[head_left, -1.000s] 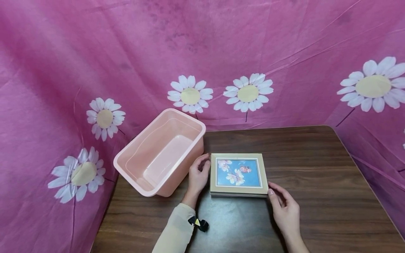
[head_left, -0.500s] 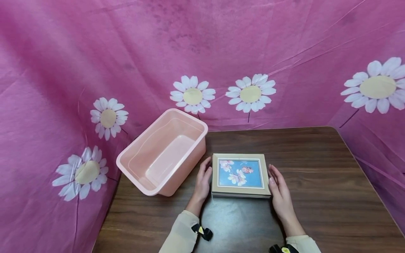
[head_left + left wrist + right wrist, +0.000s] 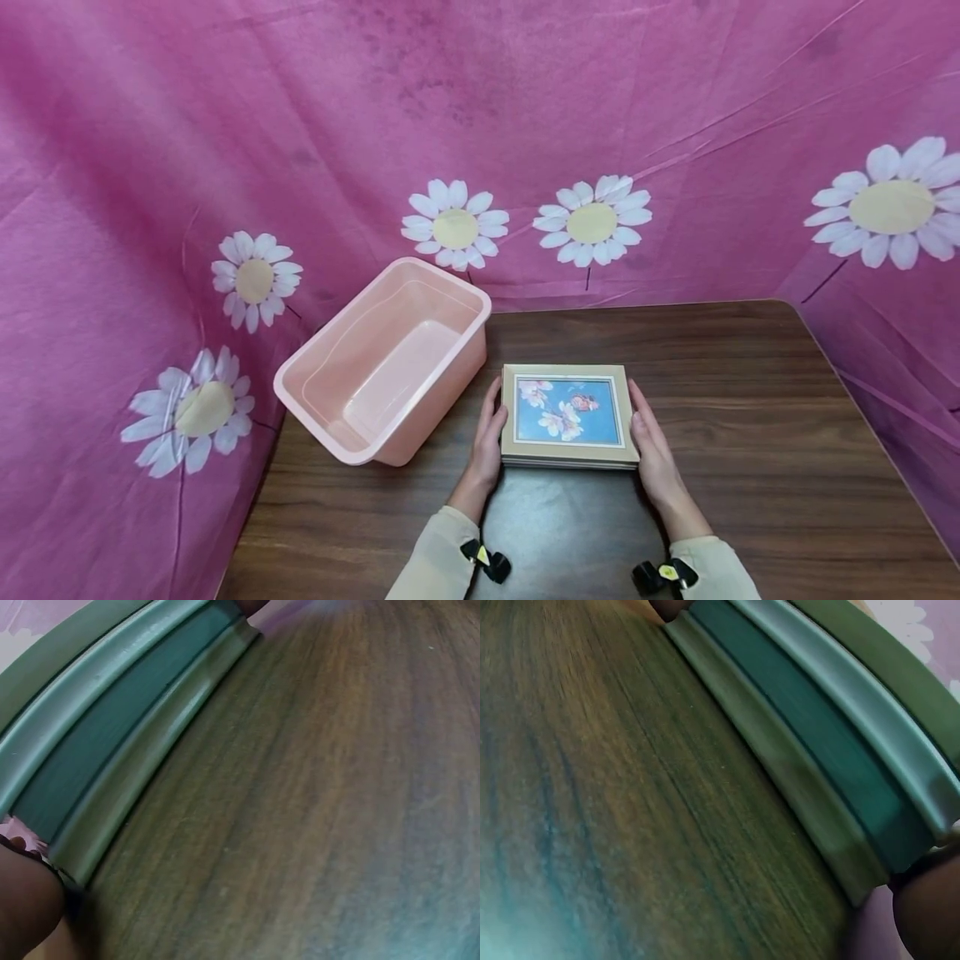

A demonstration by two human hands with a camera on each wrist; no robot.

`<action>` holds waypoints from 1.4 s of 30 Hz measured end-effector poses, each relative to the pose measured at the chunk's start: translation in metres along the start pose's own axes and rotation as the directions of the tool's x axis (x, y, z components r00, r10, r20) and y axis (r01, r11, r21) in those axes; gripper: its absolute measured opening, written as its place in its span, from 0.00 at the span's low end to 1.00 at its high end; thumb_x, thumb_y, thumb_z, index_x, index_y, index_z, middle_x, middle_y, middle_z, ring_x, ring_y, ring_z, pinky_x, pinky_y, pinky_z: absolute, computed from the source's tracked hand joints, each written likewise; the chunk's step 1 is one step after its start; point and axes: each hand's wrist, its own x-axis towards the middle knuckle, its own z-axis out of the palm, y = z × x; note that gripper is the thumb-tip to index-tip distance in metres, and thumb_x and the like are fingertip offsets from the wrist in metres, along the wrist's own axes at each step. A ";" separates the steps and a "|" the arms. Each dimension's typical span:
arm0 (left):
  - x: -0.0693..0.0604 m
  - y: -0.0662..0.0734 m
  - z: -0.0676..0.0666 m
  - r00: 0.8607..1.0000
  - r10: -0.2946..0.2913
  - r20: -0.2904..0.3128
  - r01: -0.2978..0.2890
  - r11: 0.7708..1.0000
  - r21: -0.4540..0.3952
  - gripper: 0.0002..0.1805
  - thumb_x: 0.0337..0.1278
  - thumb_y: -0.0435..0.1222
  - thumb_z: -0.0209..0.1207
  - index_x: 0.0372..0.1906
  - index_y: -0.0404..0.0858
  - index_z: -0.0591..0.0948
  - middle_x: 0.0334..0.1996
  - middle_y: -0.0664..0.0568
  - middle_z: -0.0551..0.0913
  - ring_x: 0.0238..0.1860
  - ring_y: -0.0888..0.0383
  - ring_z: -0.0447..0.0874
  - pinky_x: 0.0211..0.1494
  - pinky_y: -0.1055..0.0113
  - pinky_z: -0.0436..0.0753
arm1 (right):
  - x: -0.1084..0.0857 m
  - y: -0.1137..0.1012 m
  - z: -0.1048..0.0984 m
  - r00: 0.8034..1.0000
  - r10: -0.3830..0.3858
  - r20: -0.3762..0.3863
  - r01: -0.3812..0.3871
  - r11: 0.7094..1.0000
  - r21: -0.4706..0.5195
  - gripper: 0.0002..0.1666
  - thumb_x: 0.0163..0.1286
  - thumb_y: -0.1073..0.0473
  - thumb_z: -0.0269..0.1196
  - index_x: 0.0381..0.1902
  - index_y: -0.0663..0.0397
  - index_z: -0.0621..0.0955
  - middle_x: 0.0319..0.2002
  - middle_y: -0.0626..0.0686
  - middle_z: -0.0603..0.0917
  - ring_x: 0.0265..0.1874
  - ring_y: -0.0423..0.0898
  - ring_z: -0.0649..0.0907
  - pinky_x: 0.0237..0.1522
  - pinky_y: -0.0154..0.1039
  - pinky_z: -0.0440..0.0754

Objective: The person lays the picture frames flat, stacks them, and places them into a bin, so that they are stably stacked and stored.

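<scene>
A picture frame (image 3: 570, 453) with a cream border and a blue flower print lies flat on the table. Several layered edges (image 3: 105, 720) show beneath its top border, like frames stacked together. My left hand (image 3: 483, 446) rests along the left side, fingers fairly straight, thumb at the side near the front. On the opposite side my right hand (image 3: 660, 458) presses in the same way, its fingers extended along the edge. In the right wrist view a thumb (image 3: 930, 907) touches the near corner of the layers. The undersides of the fingers are hidden.
A pink plastic basin (image 3: 450, 400) stands at the left, close to my left hand, with nothing visible inside. The brown wooden table (image 3: 750, 417) reaches right and back to a pink daisy-print cloth (image 3: 675, 100). Black wrist straps (image 3: 486, 560) sit on the sleeves.
My right hand has moved up and inward along the frame's right side, its fingers straightening. My left hand has also closed in against the left side. Frame and basin stay put on the table.
</scene>
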 end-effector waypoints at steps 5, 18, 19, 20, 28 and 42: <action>-0.003 -0.007 0.001 1.000 0.018 0.012 -0.018 1.000 0.000 0.36 0.86 0.49 0.40 0.88 0.41 0.52 0.89 0.43 0.53 0.87 0.50 0.50 0.86 0.58 0.56 | 0.000 0.005 0.001 1.000 0.017 0.001 -0.017 0.999 0.035 0.36 0.91 0.51 0.33 0.88 0.61 0.49 0.87 0.69 0.46 0.74 0.13 0.55 0.68 0.11 0.54; -0.003 0.003 0.010 0.994 -0.110 -0.019 0.106 0.983 -0.153 0.37 0.82 0.39 0.40 0.89 0.41 0.48 0.90 0.44 0.45 0.88 0.48 0.41 0.80 0.78 0.52 | 0.001 0.013 0.009 0.999 0.032 0.040 -0.040 0.977 0.211 0.38 0.90 0.52 0.35 0.89 0.59 0.42 0.88 0.65 0.37 0.75 0.13 0.54 0.70 0.13 0.53; -0.003 0.003 0.010 0.993 -0.112 -0.022 0.107 0.982 -0.157 0.37 0.81 0.39 0.41 0.89 0.42 0.48 0.90 0.44 0.45 0.88 0.48 0.41 0.78 0.80 0.53 | 0.001 0.013 0.010 0.999 0.030 0.039 -0.038 0.975 0.217 0.38 0.90 0.53 0.35 0.89 0.59 0.42 0.88 0.65 0.37 0.75 0.14 0.54 0.71 0.14 0.53; -0.003 0.003 0.009 0.993 -0.114 -0.026 0.109 0.981 -0.160 0.37 0.81 0.39 0.41 0.89 0.42 0.49 0.90 0.45 0.45 0.88 0.48 0.42 0.77 0.81 0.53 | 0.001 0.012 0.010 0.999 0.028 0.041 -0.037 0.974 0.221 0.38 0.90 0.53 0.36 0.89 0.59 0.42 0.88 0.65 0.37 0.75 0.14 0.54 0.71 0.14 0.53; -0.007 0.008 0.007 0.993 -0.108 -0.035 0.100 0.979 -0.180 0.38 0.80 0.39 0.41 0.89 0.42 0.49 0.90 0.45 0.45 0.88 0.48 0.41 0.79 0.77 0.52 | 0.002 0.003 0.013 0.998 0.008 0.061 -0.024 0.966 0.257 0.38 0.90 0.53 0.37 0.89 0.59 0.42 0.88 0.65 0.36 0.75 0.14 0.55 0.71 0.15 0.53; -0.007 0.031 0.011 0.993 -0.111 -0.038 0.101 0.975 -0.197 0.39 0.77 0.36 0.40 0.89 0.43 0.50 0.90 0.47 0.47 0.87 0.51 0.44 0.74 0.83 0.56 | 0.001 -0.019 0.012 1.000 -0.018 0.021 0.011 0.946 0.323 0.37 0.89 0.57 0.39 0.89 0.59 0.46 0.89 0.63 0.40 0.76 0.21 0.61 0.72 0.19 0.60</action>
